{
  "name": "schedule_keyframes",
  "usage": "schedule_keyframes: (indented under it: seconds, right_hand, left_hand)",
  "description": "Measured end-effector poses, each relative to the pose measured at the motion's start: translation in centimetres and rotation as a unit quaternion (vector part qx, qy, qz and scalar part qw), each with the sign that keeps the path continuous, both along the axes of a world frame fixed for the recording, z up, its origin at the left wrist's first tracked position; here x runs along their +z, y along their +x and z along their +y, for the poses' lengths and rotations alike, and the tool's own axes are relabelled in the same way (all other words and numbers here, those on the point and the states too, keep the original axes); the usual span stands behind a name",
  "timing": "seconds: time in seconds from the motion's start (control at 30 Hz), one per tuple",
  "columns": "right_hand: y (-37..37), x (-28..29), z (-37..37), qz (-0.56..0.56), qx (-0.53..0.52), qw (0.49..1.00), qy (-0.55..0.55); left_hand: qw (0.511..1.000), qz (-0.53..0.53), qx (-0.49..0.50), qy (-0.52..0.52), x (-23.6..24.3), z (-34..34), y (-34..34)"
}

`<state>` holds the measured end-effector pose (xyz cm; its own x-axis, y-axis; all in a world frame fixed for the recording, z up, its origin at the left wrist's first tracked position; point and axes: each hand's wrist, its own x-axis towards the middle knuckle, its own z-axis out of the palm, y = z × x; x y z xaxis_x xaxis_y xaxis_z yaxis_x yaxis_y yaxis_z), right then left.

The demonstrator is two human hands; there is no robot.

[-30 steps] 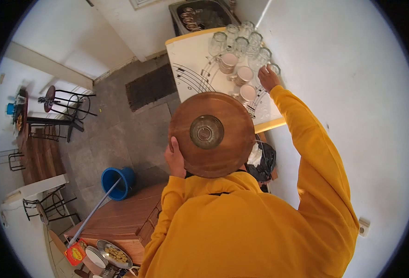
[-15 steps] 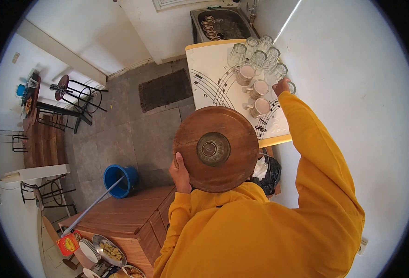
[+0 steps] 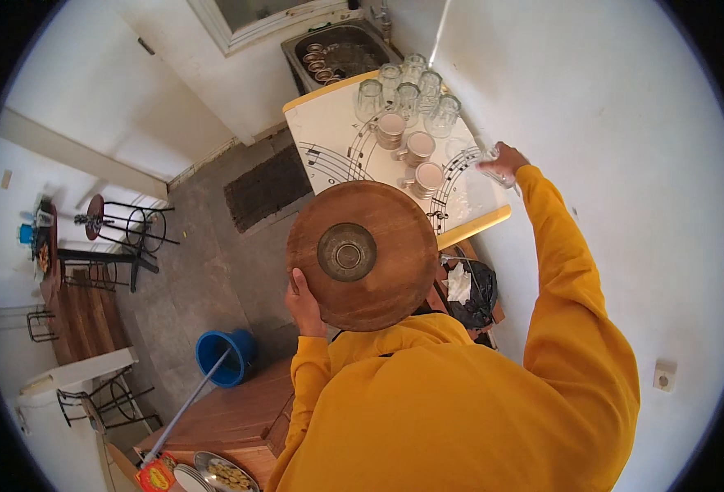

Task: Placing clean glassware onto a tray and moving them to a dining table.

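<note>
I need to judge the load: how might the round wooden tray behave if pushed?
The wooden tray is probably stiff, judging by its flat, wood-grained disc. It may tip, since only the left hand visibly grips it, at one edge. The round vessel on it could slide, as nothing visible holds it.

The left hand (image 3: 305, 307) grips low and close; the right hand (image 3: 509, 160) grips, arm (image 3: 571, 258) outstretched.
</note>
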<state>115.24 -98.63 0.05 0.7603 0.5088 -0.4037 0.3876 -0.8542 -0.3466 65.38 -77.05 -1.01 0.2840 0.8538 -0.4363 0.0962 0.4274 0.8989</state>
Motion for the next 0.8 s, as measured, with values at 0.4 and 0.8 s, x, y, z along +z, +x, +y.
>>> schedule_keyframes:
  seconds: [0.4,0.8]
  right_hand:
    - [-9.7,-4.2,-6.9,0.185,-0.371,0.865,0.282]
    - [-20.9,2.1,-3.0,0.125,-0.358,0.727,0.572]
  left_hand:
    - [0.999,-0.033,-0.042,0.005,1.4,1.5,1.2]
    - [0.997,-0.018,-0.073,0.013,-0.2,2.8,2.1]
